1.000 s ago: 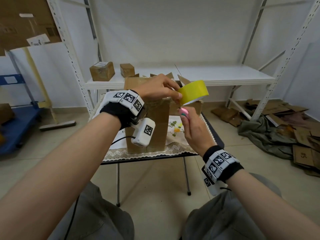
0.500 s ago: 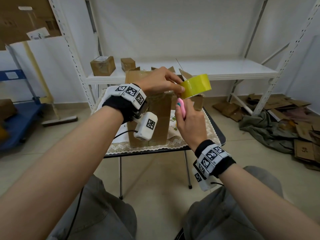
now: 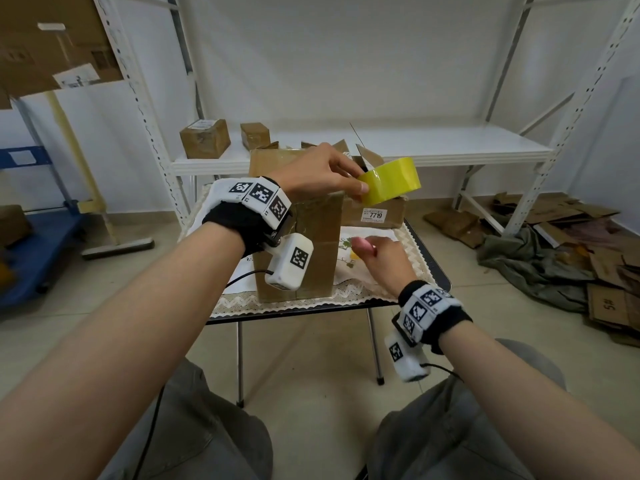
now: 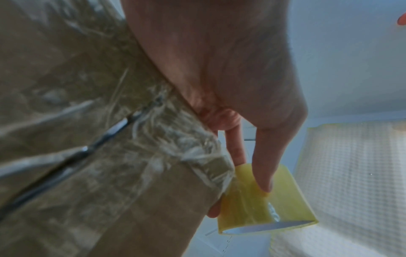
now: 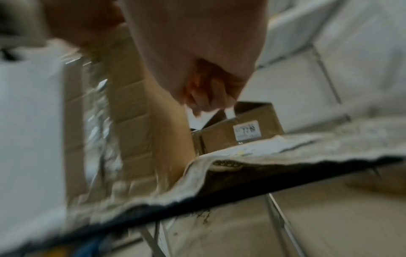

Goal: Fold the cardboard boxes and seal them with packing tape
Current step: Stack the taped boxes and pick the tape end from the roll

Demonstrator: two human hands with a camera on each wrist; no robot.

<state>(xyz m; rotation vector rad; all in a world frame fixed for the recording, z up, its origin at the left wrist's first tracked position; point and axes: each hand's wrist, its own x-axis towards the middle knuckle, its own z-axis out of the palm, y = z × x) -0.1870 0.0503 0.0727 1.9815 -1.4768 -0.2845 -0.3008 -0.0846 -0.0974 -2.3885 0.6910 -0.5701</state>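
- On the small bench (image 3: 429, 258), which is covered with a lace-edged cloth (image 3: 363, 292), a tall cardboard box (image 3: 315, 244) stands upright, its seams wrapped in clear tape.
- The left hand (image 3: 311, 174) sits over the top right corner of that box and pinches a roll of yellow packing tape (image 3: 391, 180) between thumb and fingers; the left wrist view shows the thumb lying along the roll's outer face.
- The roll is held in the air just beside the box's upper corner, tilted so its open core faces down and away.
- The right hand (image 3: 381, 258) is lower, over the cloth to the right of the tall box, fingers curled round a small pink tool (image 3: 363, 244) whose tip pokes out on the thumb side. I cannot tell what kind of tool it is.
- Behind the roll, a second, lower box (image 3: 377, 213) rests on the bench with its flaps up and a white label reading 7719.
- On the white shelf (image 3: 450, 147) behind, 2 small sealed boxes (image 3: 204, 138) sit near the left end.
- Flattened cardboard (image 3: 609, 299) and a grey-green cloth heap (image 3: 526, 265) lie on the floor to the right.
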